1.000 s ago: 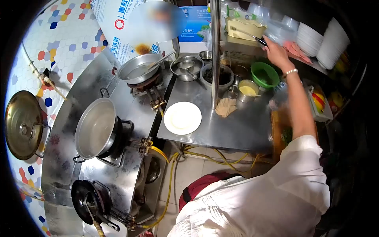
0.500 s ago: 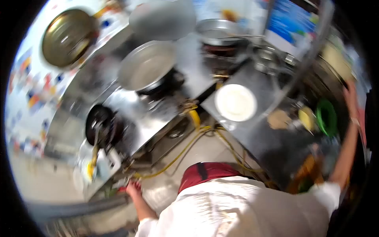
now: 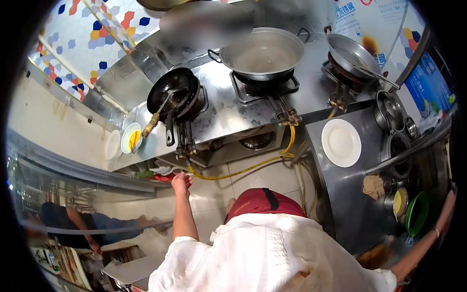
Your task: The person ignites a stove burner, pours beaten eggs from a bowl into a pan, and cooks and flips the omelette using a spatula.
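My left hand (image 3: 182,183) hangs near the stove counter's front edge, below the burner valves, with its fingers curled; what it may hold is too small to make out. My right hand (image 3: 446,210) reaches out at the far right, beside a green basket (image 3: 417,213), partly edge-on and dim at the frame's rim. A black wok (image 3: 170,90) with a ladle in it sits on the left burner. The large metal pan (image 3: 262,52) stands on the middle burner. On the side table lies a white plate (image 3: 341,143).
A shallow pan (image 3: 354,56) is on the right burner. Metal pots (image 3: 389,111), a brown cloth (image 3: 373,187) and a yellow bowl (image 3: 400,202) stand on the side table. Yellow hose (image 3: 233,174) runs below the counter. At left, another person's arm (image 3: 80,226) shows beyond a rail.
The view has swung left, so the stove and plate sit further right. My left hand appears higher and further right in view; my right hand appears lower, near the rim.
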A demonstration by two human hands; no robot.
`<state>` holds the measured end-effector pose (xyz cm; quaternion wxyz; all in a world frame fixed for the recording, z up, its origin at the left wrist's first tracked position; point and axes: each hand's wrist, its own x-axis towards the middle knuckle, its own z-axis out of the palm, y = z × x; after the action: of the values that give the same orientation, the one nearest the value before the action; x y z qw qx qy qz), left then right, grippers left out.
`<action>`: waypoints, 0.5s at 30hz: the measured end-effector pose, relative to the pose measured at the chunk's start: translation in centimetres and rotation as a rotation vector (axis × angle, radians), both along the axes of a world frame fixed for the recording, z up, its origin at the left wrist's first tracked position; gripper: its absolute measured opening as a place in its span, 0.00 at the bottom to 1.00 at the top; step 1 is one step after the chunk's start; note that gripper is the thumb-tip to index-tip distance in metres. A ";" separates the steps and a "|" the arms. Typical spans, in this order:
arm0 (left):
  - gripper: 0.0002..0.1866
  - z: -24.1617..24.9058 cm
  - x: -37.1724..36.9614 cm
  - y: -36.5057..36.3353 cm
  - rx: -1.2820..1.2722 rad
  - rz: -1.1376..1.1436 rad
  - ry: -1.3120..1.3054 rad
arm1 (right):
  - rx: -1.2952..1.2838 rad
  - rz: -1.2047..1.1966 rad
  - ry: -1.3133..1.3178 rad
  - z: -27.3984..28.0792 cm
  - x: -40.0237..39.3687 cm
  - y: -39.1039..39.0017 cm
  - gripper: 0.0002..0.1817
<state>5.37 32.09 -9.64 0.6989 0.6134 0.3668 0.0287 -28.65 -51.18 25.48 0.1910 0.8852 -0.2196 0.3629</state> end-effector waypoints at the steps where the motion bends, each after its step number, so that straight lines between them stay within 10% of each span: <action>1: 0.15 -0.5 -0.3 0.7 -0.017 0.002 -0.029 | -0.011 0.064 -0.035 0.1 1.3 1.6 0.13; 10: 0.13 1.7 -0.2 3.5 -0.051 -0.030 -0.149 | -0.147 1.196 -0.449 2.1 13.9 27.8 0.14; 15: 0.12 1.0 -2.8 6.7 -0.056 -0.005 -0.133 | -0.224 1.435 -0.589 3.3 16.2 33.7 0.15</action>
<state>2.57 38.74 -8.62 0.7386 0.5912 0.3188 0.0576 -12.44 -17.44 28.78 -0.0681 0.6533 0.4025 0.6376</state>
